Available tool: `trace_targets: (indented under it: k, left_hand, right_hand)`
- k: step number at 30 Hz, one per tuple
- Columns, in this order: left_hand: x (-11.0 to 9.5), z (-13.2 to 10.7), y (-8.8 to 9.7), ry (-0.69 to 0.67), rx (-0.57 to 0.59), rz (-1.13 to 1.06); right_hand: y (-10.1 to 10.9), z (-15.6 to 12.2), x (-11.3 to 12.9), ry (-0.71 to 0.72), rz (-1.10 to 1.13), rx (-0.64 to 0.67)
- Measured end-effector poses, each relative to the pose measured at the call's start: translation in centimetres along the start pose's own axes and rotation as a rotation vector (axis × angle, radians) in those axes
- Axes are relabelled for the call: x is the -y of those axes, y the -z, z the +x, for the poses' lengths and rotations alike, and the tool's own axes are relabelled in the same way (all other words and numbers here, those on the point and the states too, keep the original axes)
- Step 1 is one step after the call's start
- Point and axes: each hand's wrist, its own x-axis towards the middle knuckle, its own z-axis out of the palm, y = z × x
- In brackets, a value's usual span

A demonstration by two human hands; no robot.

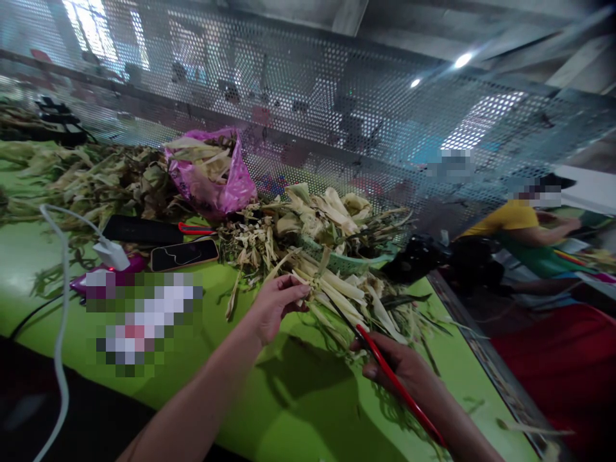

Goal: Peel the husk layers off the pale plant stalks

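My left hand [282,301] is closed, thumb and fingers pinching the near end of a bunch of pale corn husk strips [339,292] above the green table [308,391]. The strips fan out to the right, towards my other hand. My right hand [409,369] is closed around a long, slim red-handled tool [402,388]. Its front end points at the husks, and its exact kind is unclear. Just behind both hands, a light green basket [370,262] is heaped with dry husks [332,212].
Further back, a pink plastic bag [226,192] of husks leans by a husk pile [129,176]. To the left are a phone [184,255], a purple power strip [137,263] and a white cable [65,308]. A perforated metal screen [298,96] borders the table; a person in yellow [510,218] sits right.
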Motion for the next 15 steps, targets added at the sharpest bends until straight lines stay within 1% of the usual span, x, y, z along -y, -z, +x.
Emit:
trace_targets:
  k: [4, 7, 11, 13, 15]
  left_hand:
    - [0.0, -0.2, 0.0, -0.023, 0.007, -0.001]
    - [-0.1, -0.3, -0.1, -0.053, -0.005, 0.059]
    - [-0.2, -0.3, -0.3, -0.089, 0.002, 0.219]
    - [-0.1, -0.2, -0.5, -0.079, 0.016, 0.292]
    - [0.1, 0.0, -0.5, -0.065, 0.033, 0.356]
  right_hand:
    - [-0.2, 0.0, -0.4, 0.0, -0.033, -0.05]
    - [0.0, -0.3, -0.4, -0.005, -0.032, -0.061]
    - [1.0, -0.9, 0.0, 0.026, -0.021, -0.107]
    - [1.7, -1.0, 0.4, 0.06, -0.063, -0.088]
    - [2.4, -0.8, 0.7, 0.095, -0.153, -0.06]
